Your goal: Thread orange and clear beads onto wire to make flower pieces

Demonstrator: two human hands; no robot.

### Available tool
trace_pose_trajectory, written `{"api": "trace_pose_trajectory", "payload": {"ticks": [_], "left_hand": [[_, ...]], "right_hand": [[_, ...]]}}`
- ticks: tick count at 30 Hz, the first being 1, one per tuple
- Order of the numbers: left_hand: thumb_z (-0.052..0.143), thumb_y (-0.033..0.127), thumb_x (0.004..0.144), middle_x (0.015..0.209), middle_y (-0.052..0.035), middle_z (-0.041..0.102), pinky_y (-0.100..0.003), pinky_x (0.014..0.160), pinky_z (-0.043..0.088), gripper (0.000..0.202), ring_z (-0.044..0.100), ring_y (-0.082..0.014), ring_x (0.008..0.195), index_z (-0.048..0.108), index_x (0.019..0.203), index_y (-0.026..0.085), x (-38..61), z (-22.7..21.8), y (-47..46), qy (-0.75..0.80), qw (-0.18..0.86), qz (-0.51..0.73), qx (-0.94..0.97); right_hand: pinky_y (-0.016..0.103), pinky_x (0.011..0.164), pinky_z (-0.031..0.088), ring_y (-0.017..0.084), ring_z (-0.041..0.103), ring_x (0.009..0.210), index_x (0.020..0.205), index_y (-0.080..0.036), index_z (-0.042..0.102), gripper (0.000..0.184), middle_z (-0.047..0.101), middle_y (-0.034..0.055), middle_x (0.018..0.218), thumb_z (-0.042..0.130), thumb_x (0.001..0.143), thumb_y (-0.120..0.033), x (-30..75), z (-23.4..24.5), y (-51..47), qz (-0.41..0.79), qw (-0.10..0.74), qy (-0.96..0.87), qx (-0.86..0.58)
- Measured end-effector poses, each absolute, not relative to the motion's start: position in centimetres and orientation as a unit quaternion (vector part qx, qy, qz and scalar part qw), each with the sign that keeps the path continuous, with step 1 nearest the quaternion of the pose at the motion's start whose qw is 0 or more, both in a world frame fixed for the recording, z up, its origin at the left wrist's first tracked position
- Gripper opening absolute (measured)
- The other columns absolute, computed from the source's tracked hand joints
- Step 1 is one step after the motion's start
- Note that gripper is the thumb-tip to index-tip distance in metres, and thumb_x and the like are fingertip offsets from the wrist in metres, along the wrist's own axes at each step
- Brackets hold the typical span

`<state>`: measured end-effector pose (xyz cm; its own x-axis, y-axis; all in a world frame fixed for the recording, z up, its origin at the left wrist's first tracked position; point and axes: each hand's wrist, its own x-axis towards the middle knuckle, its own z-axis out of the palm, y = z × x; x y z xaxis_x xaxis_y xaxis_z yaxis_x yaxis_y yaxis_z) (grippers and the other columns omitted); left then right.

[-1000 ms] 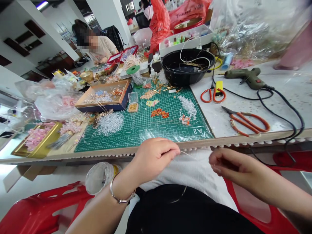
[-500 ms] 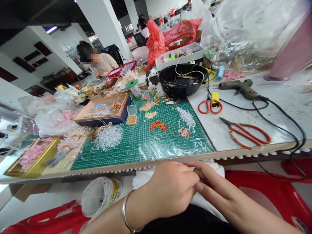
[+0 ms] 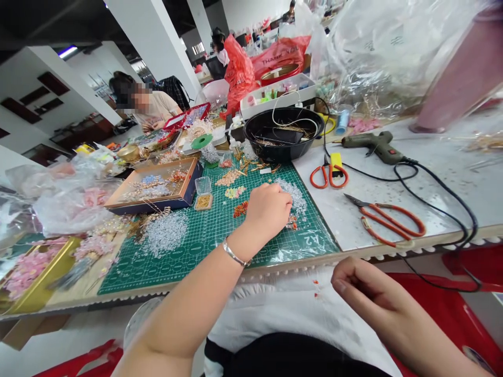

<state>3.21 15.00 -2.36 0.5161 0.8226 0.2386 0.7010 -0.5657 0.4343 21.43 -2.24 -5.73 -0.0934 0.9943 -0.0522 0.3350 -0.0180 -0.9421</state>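
Observation:
My left hand (image 3: 269,212), with a silver bangle at the wrist, reaches over the green cutting mat (image 3: 204,248). Its fingers curl down between a pile of clear beads (image 3: 294,196) and a small cluster of orange-and-white pieces (image 3: 292,222); what the fingertips grip is hidden. Partly behind this hand lie orange-red beads (image 3: 240,209). Off the table's front edge, above my lap, is my right hand (image 3: 363,288), its fingers curled and thumb pressed against the index finger. Whatever it holds, if anything, cannot be made out. Small red bits (image 3: 316,283) lie on the white cloth (image 3: 271,303) across my lap.
Orange-handled pliers (image 3: 387,220), small orange-handled snips (image 3: 328,175) and a green glue gun (image 3: 373,145) with a trailing cord lie right. A black bowl (image 3: 255,128) stands behind the mat. Left are a bead tray (image 3: 188,191) and a gold box (image 3: 51,272). A co-worker (image 3: 151,107) sits across.
My hands, together above my lap before, are now apart. The left has moved forward over the mat; the right stays near the table edge. Red bits now show on the cloth.

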Motion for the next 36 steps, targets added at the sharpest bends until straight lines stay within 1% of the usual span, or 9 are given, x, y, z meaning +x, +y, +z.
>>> {"api": "trace_pose_trajectory", "payload": {"ticks": [5, 9, 13, 14, 16, 18, 21, 25, 36], "left_hand": [[0.061, 0.013, 0.083, 0.084, -0.0097, 0.063, -0.045, 0.089, 0.04, 0.021, 0.052, -0.0271, 0.089, 0.07, 0.064, 0.018, 4.9, -4.3, 16.2, 0.442, 0.141, 0.193, 0.865], [0.062, 0.01, 0.082, 0.081, -0.0083, 0.065, -0.045, 0.09, 0.042, 0.022, 0.054, -0.0257, 0.088, 0.068, 0.063, 0.018, 5.1, -3.9, 16.6, 0.45, 0.156, 0.196, 0.857], [0.061, 0.017, 0.089, 0.089, -0.0055, 0.07, -0.038, 0.084, 0.047, 0.013, 0.059, -0.0208, 0.087, 0.071, 0.08, 0.019, 4.3, -1.4, 15.2, 0.458, 0.196, 0.237, 0.834], [0.061, 0.022, 0.091, 0.09, -0.004, 0.071, -0.033, 0.076, 0.049, 0.011, 0.06, -0.0175, 0.082, 0.071, 0.086, 0.02, 4.1, -0.7, 14.2, 0.461, 0.239, 0.257, 0.815], [0.068, 0.03, 0.088, 0.08, -0.0016, 0.07, -0.024, 0.055, 0.045, 0.01, 0.058, -0.0115, 0.063, 0.069, 0.089, 0.019, 3.7, 0.3, 11.8, 0.445, 0.471, 0.306, 0.697], [0.075, 0.028, 0.083, 0.079, -0.001, 0.072, -0.018, 0.044, 0.04, 0.013, 0.055, -0.0068, 0.053, 0.068, 0.085, 0.018, 3.4, 0.8, 9.2, 0.411, 0.642, 0.316, 0.566], [0.081, 0.02, 0.077, 0.077, -0.0008, 0.074, -0.013, 0.039, 0.038, 0.014, 0.057, -0.0046, 0.051, 0.068, 0.081, 0.017, 3.3, 0.9, 6.2, 0.381, 0.746, 0.332, 0.434], [0.083, 0.016, 0.075, 0.076, -0.0012, 0.076, -0.01, 0.039, 0.04, 0.015, 0.061, -0.0044, 0.051, 0.069, 0.079, 0.016, 3.0, 1.0, 4.8, 0.37, 0.77, 0.351, 0.382], [0.084, 0.019, 0.073, 0.076, -0.0028, 0.075, -0.012, 0.039, 0.037, 0.016, 0.059, -0.005, 0.051, 0.07, 0.079, 0.014, 3.0, 1.7, 4.0, 0.383, 0.756, 0.347, 0.401]], "right_hand": [[0.026, 0.053, 0.046, 0.016, 0.051, 0.06, 0.077, -0.024, 0.058, 0.026, 0.051, -0.0011, 0.066, 0.051, 0.097, -0.039, 21.5, -5.8, -1.9, 0.466, 0.34, -0.603, -0.55], [0.025, 0.052, 0.043, 0.016, 0.047, 0.058, 0.079, -0.024, 0.059, 0.025, 0.049, -0.0023, 0.065, 0.052, 0.096, -0.042, 21.5, -5.9, -1.6, 0.487, 0.351, -0.576, -0.555], [0.025, 0.052, 0.041, 0.015, 0.045, 0.059, 0.076, -0.024, 0.057, 0.03, 0.047, -0.0029, 0.065, 0.055, 0.097, -0.046, 22.0, -5.8, -1.3, 0.461, 0.399, -0.549, -0.572], [0.025, 0.051, 0.042, 0.015, 0.046, 0.059, 0.075, -0.024, 0.057, 0.03, 0.048, -0.0026, 0.065, 0.055, 0.097, -0.045, 22.1, -5.5, -1.2, 0.446, 0.413, -0.556, -0.567], [0.025, 0.052, 0.043, 0.015, 0.05, 0.06, 0.078, -0.025, 0.058, 0.025, 0.053, -0.0014, 0.067, 0.056, 0.098, -0.039, 22.3, -4.7, -1.0, 0.394, 0.446, -0.582, -0.554], [0.026, 0.053, 0.043, 0.015, 0.053, 0.06, 0.083, -0.026, 0.058, 0.015, 0.057, -0.0007, 0.069, 0.056, 0.098, -0.027, 22.1, -3.4, -0.8, 0.316, 0.485, -0.616, -0.535], [0.026, 0.05, 0.04, 0.013, 0.049, 0.052, 0.084, -0.026, 0.055, 0.014, 0.054, -0.0035, 0.063, 0.056, 0.093, -0.014, 21.4, -1.5, -0.6, 0.203, 0.51, -0.677, -0.49], [0.024, 0.045, 0.037, 0.011, 0.045, 0.047, 0.078, -0.025, 0.051, 0.019, 0.05, -0.005, 0.057, 0.054, 0.089, -0.01, 20.6, -0.3, -0.6, 0.148, 0.479, -0.729, -0.466], [0.023, 0.046, 0.037, 0.009, 0.045, 0.048, 0.076, -0.024, 0.051, 0.021, 0.05, -0.0053, 0.056, 0.05, 0.09, -0.008, 20.1, 0.1, -0.8, 0.157, 0.48, -0.734, -0.453]]}}
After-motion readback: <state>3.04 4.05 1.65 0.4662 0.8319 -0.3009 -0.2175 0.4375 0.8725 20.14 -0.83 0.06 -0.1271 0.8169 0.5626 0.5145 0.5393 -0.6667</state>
